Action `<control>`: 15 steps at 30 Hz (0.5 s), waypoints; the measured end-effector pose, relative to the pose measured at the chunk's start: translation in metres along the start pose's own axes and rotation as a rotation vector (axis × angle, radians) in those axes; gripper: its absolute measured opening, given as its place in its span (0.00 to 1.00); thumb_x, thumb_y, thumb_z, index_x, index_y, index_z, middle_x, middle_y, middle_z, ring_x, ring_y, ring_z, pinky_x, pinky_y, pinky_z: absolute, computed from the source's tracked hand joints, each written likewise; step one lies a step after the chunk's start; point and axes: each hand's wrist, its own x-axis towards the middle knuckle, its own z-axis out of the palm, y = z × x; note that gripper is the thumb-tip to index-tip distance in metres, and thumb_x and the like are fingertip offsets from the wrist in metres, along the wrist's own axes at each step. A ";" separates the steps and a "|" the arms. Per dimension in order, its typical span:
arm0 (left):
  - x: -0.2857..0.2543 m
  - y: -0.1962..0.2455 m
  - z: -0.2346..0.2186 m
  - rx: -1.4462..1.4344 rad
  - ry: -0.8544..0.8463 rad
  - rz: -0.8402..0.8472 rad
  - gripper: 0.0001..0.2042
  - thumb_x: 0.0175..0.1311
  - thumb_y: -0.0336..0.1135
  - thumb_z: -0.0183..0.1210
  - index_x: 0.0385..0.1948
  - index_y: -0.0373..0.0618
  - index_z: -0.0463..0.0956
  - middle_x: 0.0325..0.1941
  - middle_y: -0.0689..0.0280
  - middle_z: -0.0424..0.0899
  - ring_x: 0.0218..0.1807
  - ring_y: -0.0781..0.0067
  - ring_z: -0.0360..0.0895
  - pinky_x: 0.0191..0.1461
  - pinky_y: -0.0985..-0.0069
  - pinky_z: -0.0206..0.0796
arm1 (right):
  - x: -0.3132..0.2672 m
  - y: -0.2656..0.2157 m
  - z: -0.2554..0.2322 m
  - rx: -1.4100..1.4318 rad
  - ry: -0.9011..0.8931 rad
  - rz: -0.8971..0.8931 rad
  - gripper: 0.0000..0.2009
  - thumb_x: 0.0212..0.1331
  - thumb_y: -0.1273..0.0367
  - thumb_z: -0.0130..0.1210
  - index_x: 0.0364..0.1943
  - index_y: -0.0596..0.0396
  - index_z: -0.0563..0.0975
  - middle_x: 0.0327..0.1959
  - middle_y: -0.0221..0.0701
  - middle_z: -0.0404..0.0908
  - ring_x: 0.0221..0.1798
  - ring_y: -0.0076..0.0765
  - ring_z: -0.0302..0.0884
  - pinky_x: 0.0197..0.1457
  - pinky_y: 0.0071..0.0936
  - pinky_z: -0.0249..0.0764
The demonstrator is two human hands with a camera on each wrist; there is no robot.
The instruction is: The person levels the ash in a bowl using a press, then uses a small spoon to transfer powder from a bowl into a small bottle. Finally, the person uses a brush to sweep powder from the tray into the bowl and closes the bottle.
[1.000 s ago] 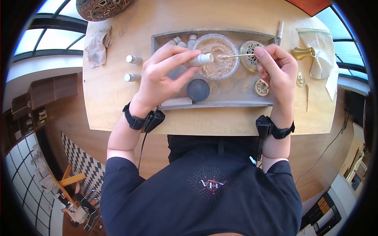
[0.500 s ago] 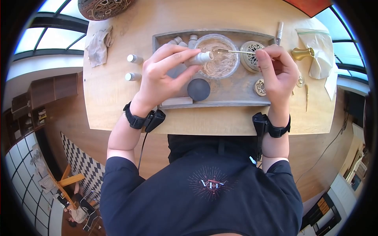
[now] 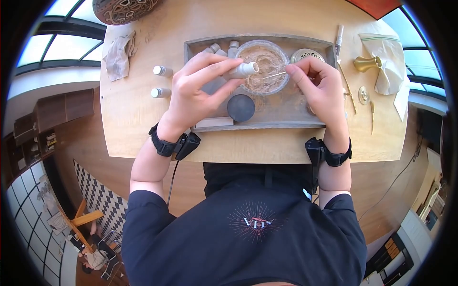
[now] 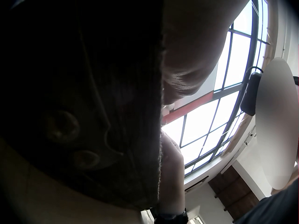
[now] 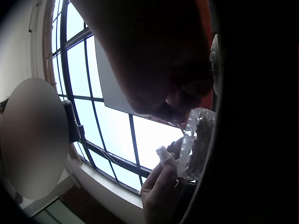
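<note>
My left hand [image 3: 202, 86] grips a small white bottle [image 3: 242, 71], uncapped and tilted, its mouth over the left side of a clear bowl [image 3: 285, 86]. Pale brown powder [image 3: 271, 57] fills much of that bowl. Between thumb and fingers, my right hand [image 3: 320, 88] pinches a slim metal scoop [image 3: 275, 75], whose far end reaches down over the powder. From the right wrist view, the bottle [image 5: 167, 157] stands close beside the bowl's ribbed side [image 5: 186, 156]. The left wrist view is mostly dark, with no held object visible.
A grey wooden tray [image 3: 276, 125] surrounds the bowl, several bottles, a dark round disc [image 3: 240, 108] and a pierced metal lid [image 3: 305, 53]. Two white bottles [image 3: 161, 93] stand left. A brass vase [image 3: 366, 64], plastic bag [image 3: 389, 71] and thin tools [image 3: 372, 118] lie right.
My right hand has moved left, bringing the scoop lower and nearer the bowl's middle after lifting it toward the bottle mouth. The left hand and bottle have barely moved.
</note>
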 end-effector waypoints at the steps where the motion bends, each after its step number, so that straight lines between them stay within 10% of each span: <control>1: 0.000 0.000 0.000 -0.003 -0.002 -0.004 0.19 0.52 0.21 0.74 0.49 0.40 0.88 0.44 0.62 0.88 0.43 0.69 0.85 0.47 0.75 0.76 | 0.001 0.001 -0.001 0.053 0.012 0.027 0.09 0.67 0.69 0.67 0.33 0.61 0.83 0.21 0.20 0.77 0.25 0.13 0.66 0.28 0.17 0.62; 15: -0.001 -0.002 0.002 0.002 -0.009 0.023 0.19 0.52 0.22 0.74 0.49 0.41 0.88 0.43 0.62 0.88 0.42 0.70 0.84 0.46 0.75 0.76 | -0.001 -0.020 -0.003 0.257 0.093 0.060 0.08 0.68 0.68 0.66 0.37 0.60 0.85 0.24 0.21 0.80 0.25 0.12 0.71 0.28 0.13 0.62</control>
